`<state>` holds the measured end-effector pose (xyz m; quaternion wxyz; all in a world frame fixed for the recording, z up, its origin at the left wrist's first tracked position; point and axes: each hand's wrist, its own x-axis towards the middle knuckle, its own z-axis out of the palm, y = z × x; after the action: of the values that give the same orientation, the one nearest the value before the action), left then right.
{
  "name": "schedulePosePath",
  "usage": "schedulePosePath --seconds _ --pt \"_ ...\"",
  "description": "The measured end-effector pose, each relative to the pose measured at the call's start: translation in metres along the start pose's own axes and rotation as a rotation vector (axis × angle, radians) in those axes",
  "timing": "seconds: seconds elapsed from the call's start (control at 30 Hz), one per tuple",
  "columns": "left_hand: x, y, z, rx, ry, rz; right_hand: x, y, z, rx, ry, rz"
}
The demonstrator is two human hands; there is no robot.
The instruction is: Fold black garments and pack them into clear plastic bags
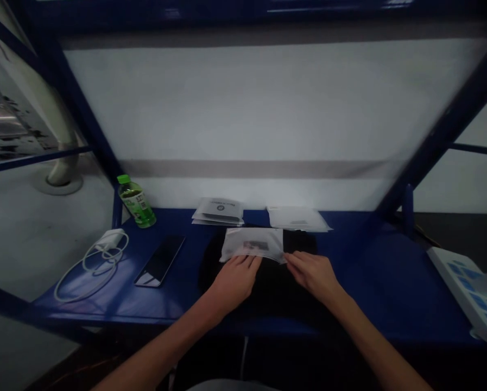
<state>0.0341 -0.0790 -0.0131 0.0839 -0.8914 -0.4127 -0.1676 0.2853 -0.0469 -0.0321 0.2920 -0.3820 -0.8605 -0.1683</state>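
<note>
A translucent white bag [263, 239] with a small dark picture on it lies over a black cloth-like item [267, 288] on the blue table. My left hand [239, 274] rests its fingertips on the bag's near edge, fingers together. At the bag's near right corner, my right hand [308, 269] pinches the edge between thumb and fingers. Behind it on the left sit stacked white bags with a dark round logo [219, 210]. Another pale bag [298, 218] lies behind on the right.
On the blue table [369, 271], a green-capped bottle [138, 203], a dark phone [160, 262] and a white charger with coiled cable [111, 239] are to the left. A white device with blue panels [467, 282] is at the right edge. Blue frame bars rise around.
</note>
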Motion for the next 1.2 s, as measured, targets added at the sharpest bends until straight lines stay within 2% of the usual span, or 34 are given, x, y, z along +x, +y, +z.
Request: schedulePosePath --seconds 0.1,0.23,0.33,0.47,0.57,0.7,0.8,0.9,0.97,1.1,1.2 --pt "-0.020 0.004 -0.003 -0.013 -0.013 0.083 0.002 -0.001 -0.001 -0.077 -0.068 -0.024" --pt "-0.039 0.006 -0.007 -0.012 -0.066 0.195 0.002 0.000 0.000 -0.123 -0.034 0.018" --pt "-0.047 0.005 -0.010 -0.038 -0.104 0.220 0.002 0.004 0.000 -0.154 0.002 0.073" --pt "-0.048 0.005 -0.014 -0.152 -0.131 0.198 0.001 0.009 0.000 -0.202 0.027 0.141" --pt "-0.045 0.002 -0.017 -0.361 -0.122 0.145 0.000 0.013 0.002 -0.230 0.027 0.200" --pt "-0.041 -0.005 -0.028 -0.725 -0.004 0.005 -0.001 0.017 0.004 -0.257 -0.004 0.271" --pt "-0.036 -0.010 -0.037 -0.824 0.076 -0.014 -0.002 0.020 0.002 -0.275 -0.001 0.341" --pt "-0.031 -0.012 -0.039 -0.753 0.109 0.020 -0.003 0.024 -0.002 -0.299 0.013 0.453" --pt "-0.029 -0.010 -0.034 -0.622 0.090 0.050 -0.004 0.026 -0.005 -0.308 0.017 0.525" --pt "-0.027 -0.004 -0.015 -0.294 -0.015 0.066 -0.003 0.028 -0.008 -0.268 -0.034 0.574" --pt "-0.028 0.002 -0.006 -0.195 -0.119 0.050 -0.003 0.028 -0.008 -0.208 -0.115 0.551"
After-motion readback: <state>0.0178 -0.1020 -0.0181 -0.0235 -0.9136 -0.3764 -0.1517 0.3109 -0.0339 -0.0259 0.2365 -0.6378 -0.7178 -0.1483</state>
